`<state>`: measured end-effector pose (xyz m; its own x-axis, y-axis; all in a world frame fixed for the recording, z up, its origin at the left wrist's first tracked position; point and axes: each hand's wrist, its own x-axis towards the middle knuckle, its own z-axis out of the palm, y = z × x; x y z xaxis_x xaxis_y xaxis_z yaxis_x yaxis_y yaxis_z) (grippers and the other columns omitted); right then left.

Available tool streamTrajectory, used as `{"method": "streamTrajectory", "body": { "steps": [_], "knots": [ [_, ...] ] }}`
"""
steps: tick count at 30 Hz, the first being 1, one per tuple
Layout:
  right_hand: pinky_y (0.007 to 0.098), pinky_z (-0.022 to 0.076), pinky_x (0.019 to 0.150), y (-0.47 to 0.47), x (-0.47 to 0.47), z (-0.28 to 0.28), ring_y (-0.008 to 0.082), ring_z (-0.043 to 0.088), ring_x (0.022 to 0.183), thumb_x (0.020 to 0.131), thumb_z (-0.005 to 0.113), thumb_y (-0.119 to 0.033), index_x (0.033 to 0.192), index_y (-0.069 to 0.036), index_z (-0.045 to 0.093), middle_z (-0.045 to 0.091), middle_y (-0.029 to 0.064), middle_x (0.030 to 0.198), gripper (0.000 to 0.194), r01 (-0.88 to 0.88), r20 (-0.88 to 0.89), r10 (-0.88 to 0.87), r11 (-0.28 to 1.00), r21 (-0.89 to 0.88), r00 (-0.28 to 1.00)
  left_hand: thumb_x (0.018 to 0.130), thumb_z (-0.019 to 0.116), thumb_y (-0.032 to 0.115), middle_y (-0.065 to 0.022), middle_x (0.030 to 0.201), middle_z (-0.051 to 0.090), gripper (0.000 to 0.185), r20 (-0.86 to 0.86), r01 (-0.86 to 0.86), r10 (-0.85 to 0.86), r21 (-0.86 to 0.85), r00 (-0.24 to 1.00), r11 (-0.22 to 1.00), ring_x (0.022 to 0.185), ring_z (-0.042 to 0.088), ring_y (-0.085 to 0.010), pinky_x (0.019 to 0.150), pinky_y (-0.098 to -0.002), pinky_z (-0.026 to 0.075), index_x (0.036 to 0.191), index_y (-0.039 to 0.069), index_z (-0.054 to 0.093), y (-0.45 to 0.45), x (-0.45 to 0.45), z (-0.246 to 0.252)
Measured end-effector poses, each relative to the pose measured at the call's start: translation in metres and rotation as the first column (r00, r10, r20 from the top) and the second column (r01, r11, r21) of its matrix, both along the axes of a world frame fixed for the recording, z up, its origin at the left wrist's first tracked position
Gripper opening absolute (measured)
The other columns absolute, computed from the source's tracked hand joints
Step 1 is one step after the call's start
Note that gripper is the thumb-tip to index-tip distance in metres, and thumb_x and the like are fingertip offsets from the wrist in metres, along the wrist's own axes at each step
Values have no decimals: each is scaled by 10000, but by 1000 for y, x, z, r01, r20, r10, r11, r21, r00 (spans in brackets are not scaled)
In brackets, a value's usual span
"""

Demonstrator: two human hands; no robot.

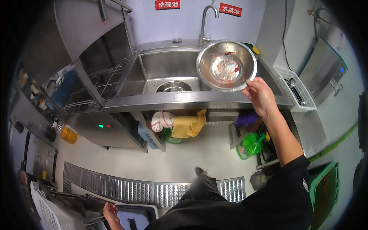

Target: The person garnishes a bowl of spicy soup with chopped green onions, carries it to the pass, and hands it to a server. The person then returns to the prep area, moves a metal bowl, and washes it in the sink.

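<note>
A round stainless steel bowl [227, 66] with red residue inside is held by its rim in my right hand [258, 90], tilted so its inside shows. It hangs over the right part of the stainless steel double sink [169, 64] and hides much of the right basin. A gooseneck faucet [203, 26] stands behind the bowl. Low at the left, my left hand [110, 212] has its fingers somewhat apart and nothing seen in it. It is beside a grey-blue bin lid [129, 215] and near a white plastic basket [49, 210].
White basket with utensils [309, 103] stands right of the sink. Yellow cloth [187, 125] and white cloth [162, 121] hang below the sink front. Green bottle [248, 146] stands underneath. A metal floor grate [126, 187] crosses the floor; a green bin [325, 189] is at right.
</note>
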<state>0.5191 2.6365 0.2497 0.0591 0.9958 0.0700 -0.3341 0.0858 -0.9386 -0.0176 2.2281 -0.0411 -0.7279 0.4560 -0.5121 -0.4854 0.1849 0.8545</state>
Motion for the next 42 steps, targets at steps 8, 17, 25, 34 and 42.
{"method": "streamTrajectory", "body": {
  "steps": [8, 17, 25, 34, 42],
  "knots": [
    [202, 474, 568, 238, -62, -41, 115, 511, 599, 783, 493, -47, 768, -56, 406, 491, 53, 719, 89, -191, 139, 214, 968, -164, 967, 811, 456, 335, 41, 680, 470, 148, 93, -458, 471, -131, 877, 879, 682, 468, -111, 632, -297, 327, 821, 191, 489, 18, 26, -39],
    [204, 467, 454, 406, -175, -142, 131, 503, 482, 773, 474, -31, 793, -6, 473, 501, 76, 664, 32, -349, 153, 466, 809, -472, 872, 793, 528, 284, 34, 735, 544, 198, -7, -419, 421, -123, 907, 900, 719, 515, -116, 681, -282, 377, 932, 144, 516, 206, 107, 65],
    [251, 512, 561, 453, -303, -256, 174, 525, 692, 793, 459, -38, 908, 28, 467, 495, 109, 861, 133, -405, 35, 540, 670, -622, 841, 788, 496, 322, -22, 915, 528, 300, 11, -451, 471, -272, 882, 850, 863, 499, -193, 763, -350, 366, 1012, 122, 500, 202, 146, 55],
    [276, 517, 575, 430, -380, -319, 204, 526, 715, 778, 447, -3, 930, 61, 471, 487, 124, 891, 167, -422, 38, 613, 586, -692, 789, 834, 412, 297, -126, 1122, 418, 427, 127, -580, 622, -255, 773, 774, 999, 418, -276, 846, -426, 350, 1173, 49, 336, 71, 196, 4],
    [380, 460, 722, 452, -337, -312, 308, 518, 893, 734, 440, -66, 902, 26, 530, 535, 177, 913, 212, -666, 993, 115, 743, -63, 34, 874, 357, 340, -169, 1230, 314, 499, 86, -504, 523, -177, 848, 845, 1091, 350, -327, 888, -486, 358, 1229, 10, 240, 65, 198, 1]
  ]
}}
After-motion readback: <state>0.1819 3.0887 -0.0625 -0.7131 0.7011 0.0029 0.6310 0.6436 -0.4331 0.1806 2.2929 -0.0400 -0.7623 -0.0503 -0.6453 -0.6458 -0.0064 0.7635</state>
